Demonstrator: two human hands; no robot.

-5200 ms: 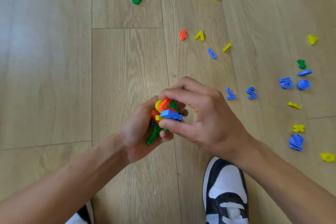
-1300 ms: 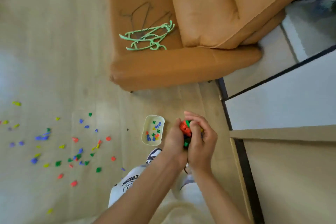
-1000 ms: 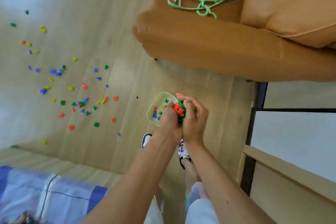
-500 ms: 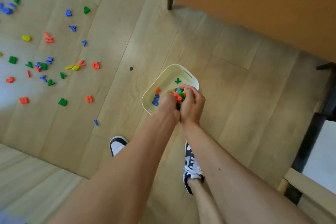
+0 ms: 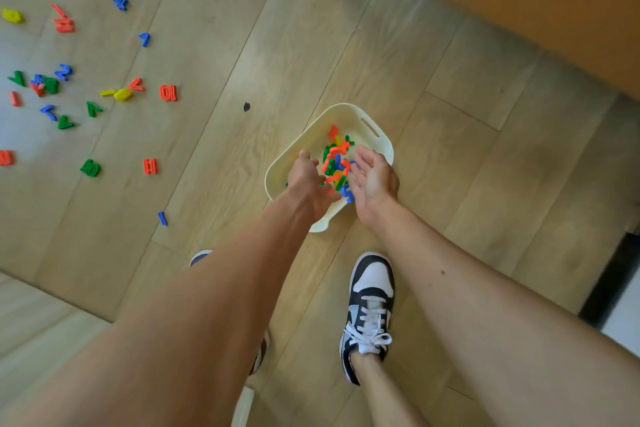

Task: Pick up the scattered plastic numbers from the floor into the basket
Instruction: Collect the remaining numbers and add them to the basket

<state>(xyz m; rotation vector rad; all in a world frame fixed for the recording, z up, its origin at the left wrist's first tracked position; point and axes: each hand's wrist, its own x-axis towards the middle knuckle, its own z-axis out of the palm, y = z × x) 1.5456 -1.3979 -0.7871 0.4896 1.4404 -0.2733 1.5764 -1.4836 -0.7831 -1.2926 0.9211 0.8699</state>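
Drop step, I think: left hand [image 5: 306, 177] and right hand [image 5: 375, 180] open over the basket [image 5: 346, 108], holding nothing. Next I must fetch numbers [image 5: 168, 92] from the floor [image 5: 242, 28].

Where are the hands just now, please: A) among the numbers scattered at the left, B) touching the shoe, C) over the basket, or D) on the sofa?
C: the left hand and right hand hang over the basket, with a clump of numbers between them.
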